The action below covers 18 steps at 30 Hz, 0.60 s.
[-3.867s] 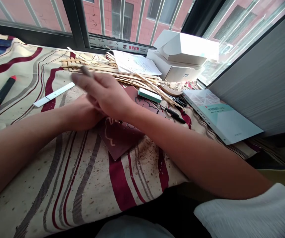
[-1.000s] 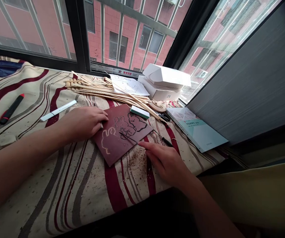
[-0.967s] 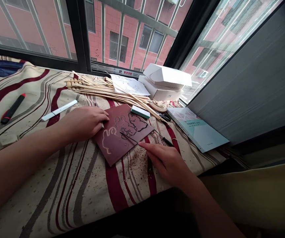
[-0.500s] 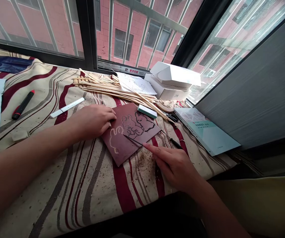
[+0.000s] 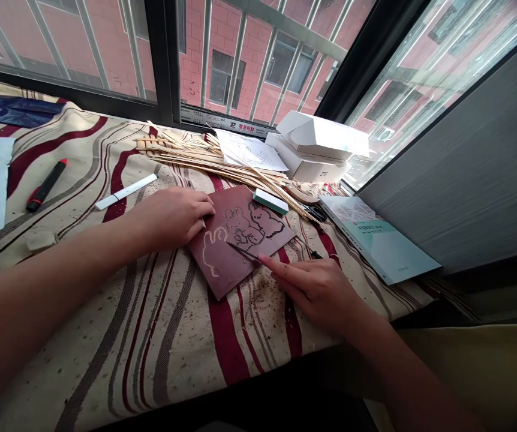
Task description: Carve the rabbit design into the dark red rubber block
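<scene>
A reddish-brown carving board [image 5: 234, 276] lies tilted on the striped cloth. It carries bear-like outlines: dark lines at the middle and right, a pale cut outline at the left. My left hand [image 5: 180, 217] presses on the board's upper left edge, its fingers curled and partly hidden. Between the closed fingers of my right hand [image 5: 316, 294] is a slim dark carving tool [image 5: 243, 251]; its point touches the board beside the pale outline. A white-and-green eraser [image 5: 270, 201] rests at the board's far edge. Just beyond my right hand lies another thin tool [image 5: 315, 254], partly covered.
Wooden strips [image 5: 191, 155], a sketch sheet [image 5: 252, 150] and a white box [image 5: 316, 150] line the window side. At right are black scissors [image 5: 316, 212] and a book [image 5: 378, 240]. A black-and-red pen [image 5: 47, 185] and a white stick-like tool [image 5: 126, 191] lie left. Crumbs dot the cloth.
The view has shifted slightly, so most things sit a little further right. My right hand now covers more of the tool lying beyond it. Both holds stay the same.
</scene>
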Each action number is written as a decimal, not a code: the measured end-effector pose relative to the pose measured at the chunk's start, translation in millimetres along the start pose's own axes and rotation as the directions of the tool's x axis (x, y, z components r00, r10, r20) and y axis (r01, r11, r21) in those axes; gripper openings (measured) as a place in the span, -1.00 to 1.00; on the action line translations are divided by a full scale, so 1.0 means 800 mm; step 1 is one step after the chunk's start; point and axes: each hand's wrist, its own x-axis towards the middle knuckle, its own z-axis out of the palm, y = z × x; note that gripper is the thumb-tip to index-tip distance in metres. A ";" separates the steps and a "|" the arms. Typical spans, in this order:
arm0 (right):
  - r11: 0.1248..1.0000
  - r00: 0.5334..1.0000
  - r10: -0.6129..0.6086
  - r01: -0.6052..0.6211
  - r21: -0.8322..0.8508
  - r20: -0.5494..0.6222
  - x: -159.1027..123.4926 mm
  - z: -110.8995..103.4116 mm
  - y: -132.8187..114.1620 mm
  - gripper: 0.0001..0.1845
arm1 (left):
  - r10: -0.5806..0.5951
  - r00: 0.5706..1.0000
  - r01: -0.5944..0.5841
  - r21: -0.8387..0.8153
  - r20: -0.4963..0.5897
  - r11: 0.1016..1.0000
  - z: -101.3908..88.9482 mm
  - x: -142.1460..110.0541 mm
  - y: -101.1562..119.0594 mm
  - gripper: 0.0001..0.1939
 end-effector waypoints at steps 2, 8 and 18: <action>1.000 1.000 -0.011 0.011 -0.011 0.000 -0.001 0.001 0.001 -0.55 | 0.006 1.000 -0.006 -0.005 -0.001 1.000 0.001 0.000 -0.001 -0.51; 0.998 0.999 -0.053 0.053 -0.038 -0.004 0.001 0.002 0.001 -0.54 | -0.007 1.000 0.007 -0.021 0.010 1.000 0.001 0.000 -0.001 -0.49; 0.998 0.999 -0.038 0.040 -0.048 0.030 -0.003 0.002 0.000 -0.50 | -0.018 0.999 0.019 -0.016 0.049 1.000 -0.001 0.000 0.000 -0.48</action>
